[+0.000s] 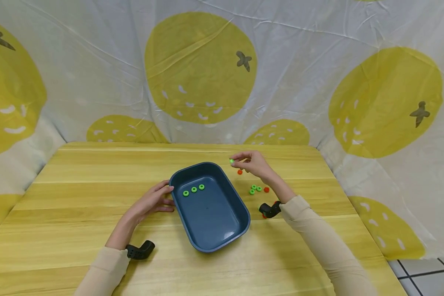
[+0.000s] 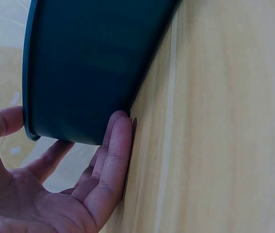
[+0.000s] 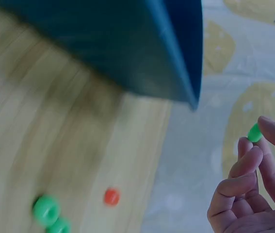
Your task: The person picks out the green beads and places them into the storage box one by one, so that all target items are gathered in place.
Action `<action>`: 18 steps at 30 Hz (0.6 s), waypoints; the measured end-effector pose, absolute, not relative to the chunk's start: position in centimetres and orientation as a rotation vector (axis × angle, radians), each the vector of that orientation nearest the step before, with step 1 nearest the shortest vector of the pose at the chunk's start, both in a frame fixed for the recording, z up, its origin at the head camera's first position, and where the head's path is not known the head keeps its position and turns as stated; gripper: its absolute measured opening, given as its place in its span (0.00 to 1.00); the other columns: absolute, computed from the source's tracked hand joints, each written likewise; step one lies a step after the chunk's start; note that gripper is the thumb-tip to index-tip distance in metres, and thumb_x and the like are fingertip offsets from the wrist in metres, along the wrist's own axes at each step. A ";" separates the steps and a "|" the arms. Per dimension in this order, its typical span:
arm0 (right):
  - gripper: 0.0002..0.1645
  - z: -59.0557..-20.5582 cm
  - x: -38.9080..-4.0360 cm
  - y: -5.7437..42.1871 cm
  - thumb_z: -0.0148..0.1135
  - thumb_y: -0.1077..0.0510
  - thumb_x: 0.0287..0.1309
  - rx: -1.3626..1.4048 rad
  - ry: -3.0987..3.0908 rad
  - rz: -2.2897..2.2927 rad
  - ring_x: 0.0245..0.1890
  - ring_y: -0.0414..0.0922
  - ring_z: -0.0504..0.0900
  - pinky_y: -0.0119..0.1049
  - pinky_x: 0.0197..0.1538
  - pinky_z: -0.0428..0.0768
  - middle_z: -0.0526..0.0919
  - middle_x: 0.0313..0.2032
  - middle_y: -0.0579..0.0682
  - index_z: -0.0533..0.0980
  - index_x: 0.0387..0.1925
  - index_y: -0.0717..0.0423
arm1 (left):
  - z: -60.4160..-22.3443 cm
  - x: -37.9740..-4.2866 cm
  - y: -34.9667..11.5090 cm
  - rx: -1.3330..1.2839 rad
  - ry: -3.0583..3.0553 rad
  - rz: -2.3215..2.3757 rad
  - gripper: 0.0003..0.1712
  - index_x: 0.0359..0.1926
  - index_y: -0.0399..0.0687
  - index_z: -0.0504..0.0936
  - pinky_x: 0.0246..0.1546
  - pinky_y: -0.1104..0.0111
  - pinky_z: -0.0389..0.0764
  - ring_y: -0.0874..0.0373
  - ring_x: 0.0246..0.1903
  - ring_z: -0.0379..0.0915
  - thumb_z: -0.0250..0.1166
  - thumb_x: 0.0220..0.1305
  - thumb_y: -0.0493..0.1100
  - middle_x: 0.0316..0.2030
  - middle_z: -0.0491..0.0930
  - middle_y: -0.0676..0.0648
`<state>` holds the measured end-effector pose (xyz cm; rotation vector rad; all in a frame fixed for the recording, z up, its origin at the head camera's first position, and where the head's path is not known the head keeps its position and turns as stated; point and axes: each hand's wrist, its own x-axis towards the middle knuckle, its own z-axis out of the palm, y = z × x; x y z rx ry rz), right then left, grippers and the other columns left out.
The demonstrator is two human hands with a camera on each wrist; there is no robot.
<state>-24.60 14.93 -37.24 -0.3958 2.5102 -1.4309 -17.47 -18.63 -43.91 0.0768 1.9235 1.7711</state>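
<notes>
A dark blue rectangular tub (image 1: 216, 222) stands on the wooden table at an angle, with three green ring-shaped beads (image 1: 194, 189) in a row on its floor. My left hand (image 1: 153, 202) rests against its far left corner. In the left wrist view the thumb touches the rim, and the nearly straight fingers (image 2: 115, 155) lie along the outer wall, low by the table. Beyond the tub's right side, my right hand (image 1: 253, 164) pinches a green bead (image 3: 255, 133) between thumb and fingertips, raised above the table. An orange-red bead (image 1: 240, 172) lies below that hand in the head view.
Right of the tub lie several green beads (image 1: 254, 187) and an orange-red bead (image 1: 267, 190). More beads are partly hidden by the black right wrist camera (image 1: 270, 210). A curtain with yellow fruit prints (image 1: 203, 70) hangs behind the wooden table (image 1: 114, 172).
</notes>
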 end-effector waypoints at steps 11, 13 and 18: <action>0.14 -38.0 -24.1 6.7 0.66 0.57 0.54 -0.788 2.506 -1.276 0.35 0.45 0.81 0.27 0.37 0.79 0.85 0.38 0.53 0.82 0.43 0.57 | -43.7 -17.3 -18.6 0.093 1.925 1.761 0.36 0.72 0.41 0.47 0.48 0.56 0.81 0.54 0.43 0.80 0.45 0.72 0.54 0.65 0.58 0.29; 0.13 -38.6 -23.9 5.6 0.67 0.58 0.53 -0.865 2.516 -1.208 0.34 0.44 0.81 0.25 0.36 0.79 0.86 0.37 0.53 0.82 0.42 0.57 | -43.7 -17.2 -18.6 0.095 1.922 1.762 0.36 0.72 0.41 0.47 0.49 0.56 0.81 0.53 0.44 0.80 0.45 0.72 0.54 0.65 0.58 0.29; 0.11 -39.8 -23.2 3.4 0.68 0.60 0.51 -0.982 2.518 -1.007 0.35 0.44 0.82 0.21 0.34 0.77 0.86 0.34 0.51 0.83 0.39 0.57 | -43.6 -17.3 -18.8 0.107 1.913 1.761 0.37 0.72 0.41 0.45 0.49 0.57 0.81 0.54 0.44 0.80 0.45 0.72 0.54 0.66 0.57 0.29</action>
